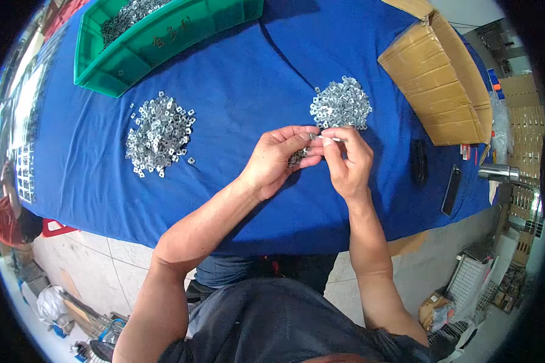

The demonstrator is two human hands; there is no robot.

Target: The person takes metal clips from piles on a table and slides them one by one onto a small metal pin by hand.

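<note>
Several small metal clips [297, 158] lie in the cupped palm of my left hand [271, 158], whose thumb and forefinger pinch one more at the fingertips. My right hand [351, 162] meets it there, its thumb and forefinger closed on a small bright metal piece [326, 137]; its exact shape is too small to make out. Just beyond both hands is a heap of shiny metal clips [343, 104]. Farther left on the blue cloth [236, 91] spreads a second heap of square metal clips with holes [159, 134].
A green bin [194, 31] with dark small parts stands at the back left. An open cardboard box [436, 78] leans at the right, near a black object [418, 161] and a phone-like slab [450, 190]. Another person [12, 218] is at the far left.
</note>
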